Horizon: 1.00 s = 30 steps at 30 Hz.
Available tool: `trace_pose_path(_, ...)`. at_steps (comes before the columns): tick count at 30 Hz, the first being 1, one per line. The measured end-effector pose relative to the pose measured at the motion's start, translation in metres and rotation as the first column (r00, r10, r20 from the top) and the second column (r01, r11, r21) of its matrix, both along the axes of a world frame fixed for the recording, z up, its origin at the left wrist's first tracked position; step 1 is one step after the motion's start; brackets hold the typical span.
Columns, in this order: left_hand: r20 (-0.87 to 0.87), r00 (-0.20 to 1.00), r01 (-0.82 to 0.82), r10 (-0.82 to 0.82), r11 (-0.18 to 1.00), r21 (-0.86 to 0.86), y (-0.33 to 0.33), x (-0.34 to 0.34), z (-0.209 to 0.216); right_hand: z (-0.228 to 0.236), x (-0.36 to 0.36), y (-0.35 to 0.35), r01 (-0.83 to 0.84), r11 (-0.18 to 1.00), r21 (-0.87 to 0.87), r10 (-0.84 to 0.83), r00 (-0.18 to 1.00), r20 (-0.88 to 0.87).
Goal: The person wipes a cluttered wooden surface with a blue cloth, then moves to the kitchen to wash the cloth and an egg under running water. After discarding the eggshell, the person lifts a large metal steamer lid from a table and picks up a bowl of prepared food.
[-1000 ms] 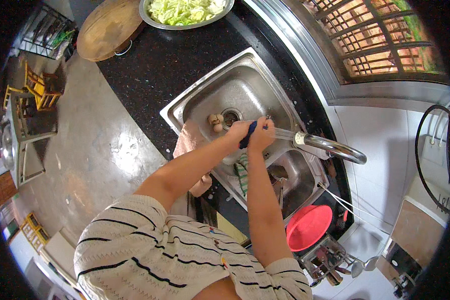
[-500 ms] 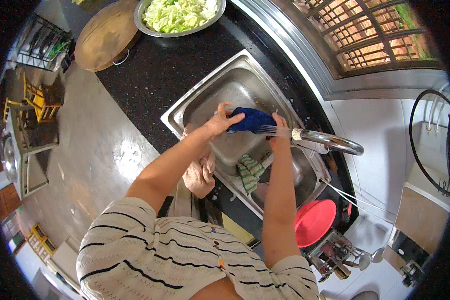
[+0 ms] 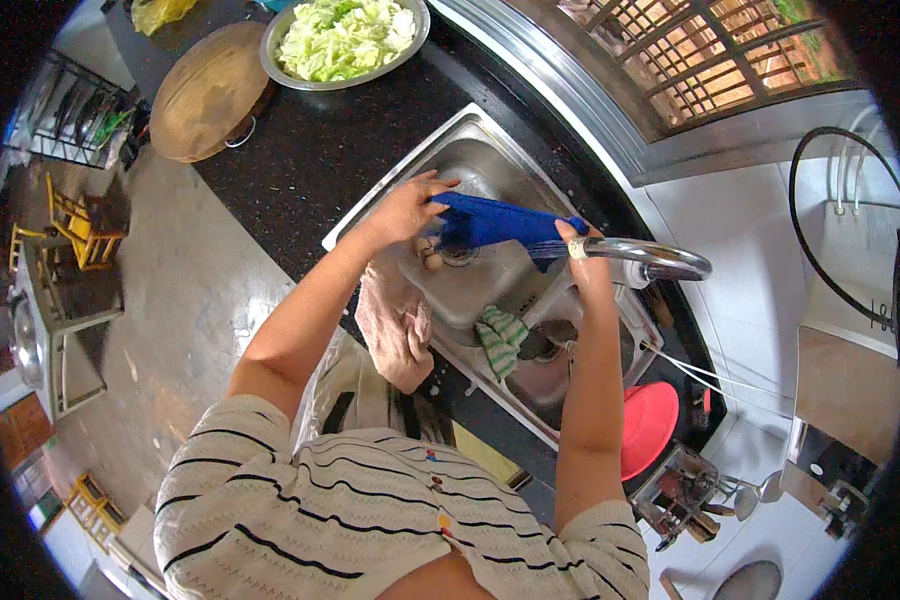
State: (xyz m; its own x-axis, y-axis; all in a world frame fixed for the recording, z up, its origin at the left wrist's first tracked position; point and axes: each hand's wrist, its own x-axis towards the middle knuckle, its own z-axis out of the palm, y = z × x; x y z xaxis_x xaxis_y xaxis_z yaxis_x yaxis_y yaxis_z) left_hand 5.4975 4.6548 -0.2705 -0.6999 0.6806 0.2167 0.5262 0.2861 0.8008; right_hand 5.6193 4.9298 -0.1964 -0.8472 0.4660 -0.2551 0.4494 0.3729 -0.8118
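A wet blue cloth (image 3: 500, 222) is stretched wide between my two hands, above the large basin of the steel sink (image 3: 440, 152). My left hand (image 3: 407, 210) grips its left end. My right hand (image 3: 588, 268) pinches the other end, close under the mouth of the curved chrome tap (image 3: 660, 252). Water from the tap runs onto the cloth near my right hand. A green and white striped cloth (image 3: 502, 340) lies over the divider between the two basins. Below the blue cloth, a small light-brown round thing (image 3: 432, 258) shows near the drain.
A pale pinkish cloth (image 3: 395, 330) hangs over the counter's front edge. On the black counter (image 3: 300, 170) stand a metal bowl of cut cabbage (image 3: 345, 42) and a round wooden board (image 3: 210, 92). Right of the sink are a red basin (image 3: 650, 425) and a utensil rack (image 3: 678, 490).
My hands have moved apart, the left one up and left, the right one right. The bunched blue cloth is now spread out between them.
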Motion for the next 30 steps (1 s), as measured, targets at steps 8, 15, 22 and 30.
trace_pose_path(8,0.829,0.552,-0.199,-0.087,0.952,0.232,0.004,0.0,0.037,-0.002,-0.003,-0.006,-0.011,0.376,-0.926,-0.09,0.995,-0.048)
trace_pose_path(15,0.965,-0.014,-0.518,-0.26,0.828,0.216,0.019,0.008,0.066,-0.009,0.008,-0.014,-0.039,0.561,-0.827,-0.031,0.997,-0.068)
trace_pose_path(22,0.789,-0.102,-0.575,-0.606,0.683,0.45,0.014,0.001,0.041,-0.052,0.025,0.001,0.096,0.829,-0.551,-0.03,0.991,0.128)
trace_pose_path(30,0.589,-0.257,-0.523,-0.766,0.623,0.582,0.016,0.012,0.058,-0.02,0.034,-0.028,-0.381,0.778,-0.499,0.435,0.901,-0.011)
